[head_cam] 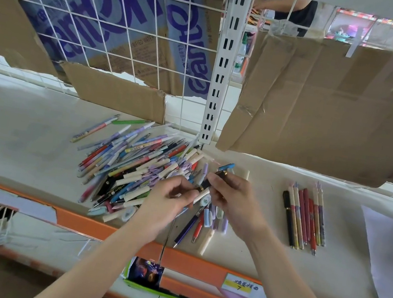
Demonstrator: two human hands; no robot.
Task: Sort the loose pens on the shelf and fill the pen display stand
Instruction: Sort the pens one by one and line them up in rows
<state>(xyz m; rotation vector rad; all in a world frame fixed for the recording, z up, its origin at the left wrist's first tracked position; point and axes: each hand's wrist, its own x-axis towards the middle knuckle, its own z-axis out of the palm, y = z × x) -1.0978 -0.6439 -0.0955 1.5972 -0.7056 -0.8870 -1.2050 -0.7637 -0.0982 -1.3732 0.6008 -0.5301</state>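
While both grips pinch a black pen [206, 182] | pen heap [135, 167] beneath | sorted row [305, 216] right

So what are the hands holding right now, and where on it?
A dark pen with gold trim, held over the pile: right hand pinches its upper end, left hand grips its lower end.
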